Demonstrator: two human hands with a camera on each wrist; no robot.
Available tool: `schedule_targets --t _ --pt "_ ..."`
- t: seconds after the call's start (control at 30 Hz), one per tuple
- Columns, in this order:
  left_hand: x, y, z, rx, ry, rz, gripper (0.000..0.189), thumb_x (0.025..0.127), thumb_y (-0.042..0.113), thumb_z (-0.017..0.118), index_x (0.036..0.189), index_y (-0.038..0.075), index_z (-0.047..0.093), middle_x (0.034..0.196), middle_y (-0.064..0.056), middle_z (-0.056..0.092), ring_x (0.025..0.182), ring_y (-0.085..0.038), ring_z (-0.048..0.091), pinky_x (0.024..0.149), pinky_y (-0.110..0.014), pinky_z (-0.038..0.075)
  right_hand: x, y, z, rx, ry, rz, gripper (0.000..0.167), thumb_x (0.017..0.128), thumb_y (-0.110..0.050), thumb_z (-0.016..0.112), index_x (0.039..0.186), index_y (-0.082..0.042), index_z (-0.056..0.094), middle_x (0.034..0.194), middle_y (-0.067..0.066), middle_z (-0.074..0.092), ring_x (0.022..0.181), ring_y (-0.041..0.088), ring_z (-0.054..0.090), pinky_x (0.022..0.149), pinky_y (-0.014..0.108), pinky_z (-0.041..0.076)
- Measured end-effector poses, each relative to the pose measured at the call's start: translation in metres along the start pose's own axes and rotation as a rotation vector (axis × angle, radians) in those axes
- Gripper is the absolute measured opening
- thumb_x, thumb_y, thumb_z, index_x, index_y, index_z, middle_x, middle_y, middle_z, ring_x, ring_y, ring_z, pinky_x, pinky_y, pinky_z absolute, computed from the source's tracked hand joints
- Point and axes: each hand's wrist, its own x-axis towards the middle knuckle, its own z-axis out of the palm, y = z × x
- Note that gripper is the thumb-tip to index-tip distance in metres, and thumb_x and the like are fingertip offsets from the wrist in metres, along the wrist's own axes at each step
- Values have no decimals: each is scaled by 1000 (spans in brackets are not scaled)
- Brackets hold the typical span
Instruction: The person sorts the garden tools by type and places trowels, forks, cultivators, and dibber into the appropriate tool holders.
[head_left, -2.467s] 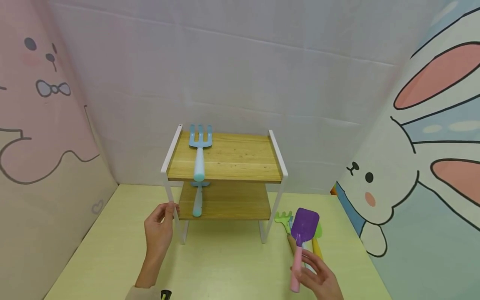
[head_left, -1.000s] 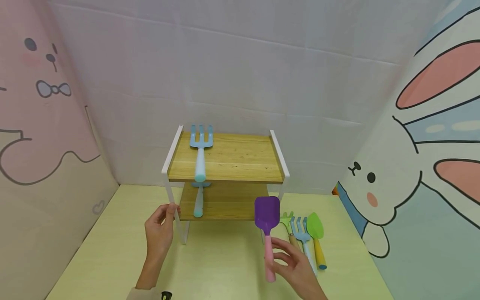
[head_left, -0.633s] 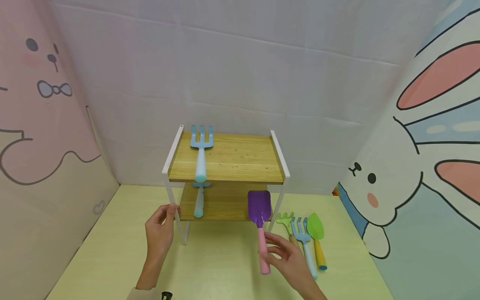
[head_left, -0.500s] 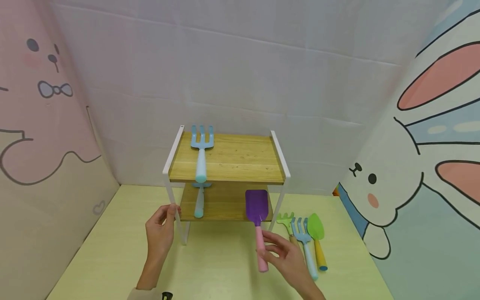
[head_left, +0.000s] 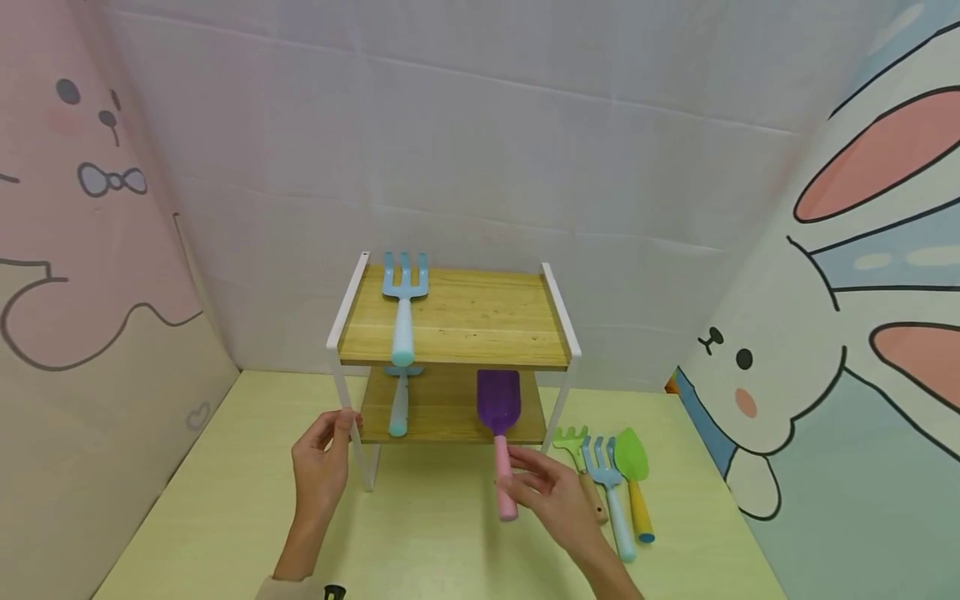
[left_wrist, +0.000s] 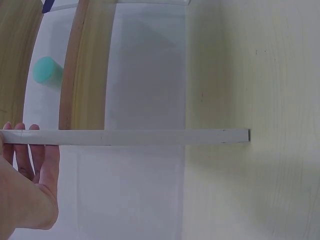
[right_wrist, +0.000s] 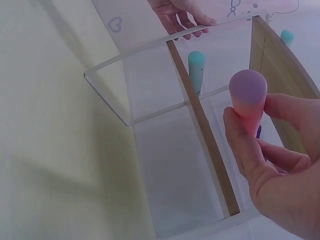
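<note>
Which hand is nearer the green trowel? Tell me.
Right. The right hand, holding the purple scoop, is left of the green trowel; the left hand grips the shelf's left leg, farther away.

Smooth scoop [head_left: 498, 404], grained wooden shelves [head_left: 487, 317], creased backdrop [head_left: 480, 150]

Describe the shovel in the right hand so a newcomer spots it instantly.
Find the two-tier, white-framed shelf. In the head view, the right hand holds the shovel, its blade overlapping the right half of the lower board. Its purple blade and pink handle set it apart from the light-blue tool on that board.
</note>
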Motion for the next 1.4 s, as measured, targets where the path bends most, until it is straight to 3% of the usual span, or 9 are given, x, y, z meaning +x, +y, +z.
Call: schedule_targets --t 0.5,0.83,1.07,1.4 --pt "1 -1 1 3 18 -6 20 104 12 63 97 -4 75 93 -18 74 86 -4 68 79 -11 52 26 -9 15 30 62 75 56 95 -15 76 142 6 54 136 24 63 111 26 70 89 33 60" --pt "-7 28 2 34 8 7 23 105 8 60 97 -10 71 91 -24 72 85 -2 67 79 -9 50 41 -8 23 26 59 75 57 96 -19 75 141 8 55 133 24 64 111 26 70 91 32 59" --pt "-8 33 2 26 -1 5 24 105 9 60 96 -10 72 92 -27 71 85 -6 67 78 -11 51 52 -8 28 4 58 58 54 98 -17 73 141 9 55 133 25 63 114 28 68 92 33 59" --pt "-8 34 4 11 -2 7 23 105 8 61 96 -11 71 91 -27 71 84 -6 67 78 -11 51 66 -9 32 -38 78 66 47 98 -15 73 136 9 60 126 24 68 108 26 71 90 34 60"
